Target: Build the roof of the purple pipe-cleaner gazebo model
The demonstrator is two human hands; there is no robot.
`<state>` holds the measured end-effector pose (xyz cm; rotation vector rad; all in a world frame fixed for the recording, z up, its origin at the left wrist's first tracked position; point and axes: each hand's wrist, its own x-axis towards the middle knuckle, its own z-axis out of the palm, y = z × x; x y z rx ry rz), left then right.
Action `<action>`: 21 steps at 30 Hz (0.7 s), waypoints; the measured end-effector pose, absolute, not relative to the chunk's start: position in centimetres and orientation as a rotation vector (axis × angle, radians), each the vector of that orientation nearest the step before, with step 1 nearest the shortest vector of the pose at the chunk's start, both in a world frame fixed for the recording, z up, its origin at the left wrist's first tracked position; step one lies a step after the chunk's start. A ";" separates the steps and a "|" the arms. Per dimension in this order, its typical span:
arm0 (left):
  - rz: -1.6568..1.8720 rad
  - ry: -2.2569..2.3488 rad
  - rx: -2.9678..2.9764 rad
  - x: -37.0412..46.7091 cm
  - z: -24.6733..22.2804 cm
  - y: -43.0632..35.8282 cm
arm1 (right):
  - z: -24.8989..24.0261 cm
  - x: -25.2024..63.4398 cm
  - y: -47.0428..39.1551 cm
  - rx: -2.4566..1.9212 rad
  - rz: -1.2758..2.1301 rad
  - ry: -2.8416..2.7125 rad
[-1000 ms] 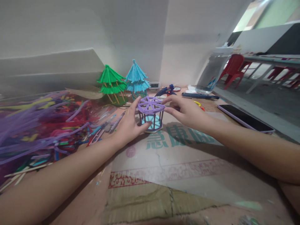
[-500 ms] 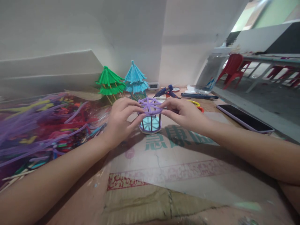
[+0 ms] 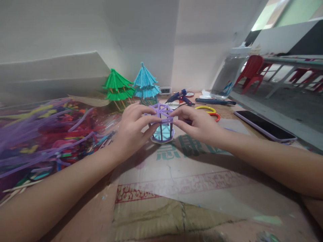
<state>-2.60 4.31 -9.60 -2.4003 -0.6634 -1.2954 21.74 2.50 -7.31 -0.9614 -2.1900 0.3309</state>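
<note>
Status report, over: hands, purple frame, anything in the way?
Left hand pinching the purple spoked frame near its top; right hand at its right edge. Frame upright. Nothing visibly between hands and frame; dark blue glue gun behind.

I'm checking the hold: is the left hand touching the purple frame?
Touching: in the head view, the left hand pinches the purple frame near its top.

Looks like a small open frame (image 3: 162,127), with a spoked purple top, dark upright posts and a purple-edged, light-blue base. Stands upright on the printed sheet (image 3: 181,171); seems roughly level, though partly hidden at the top.
</note>
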 end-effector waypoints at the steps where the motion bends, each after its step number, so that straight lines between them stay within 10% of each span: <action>1: -1.289 -0.673 -2.408 -2.6 -9.6 4.3 | -7.4 21.8 2.6 -0.957 0.331 -2.192; 21: -1.254 -0.733 -2.445 -2.4 -9.2 4.3 | -8.0 21.8 3.0 -0.914 0.262 -2.195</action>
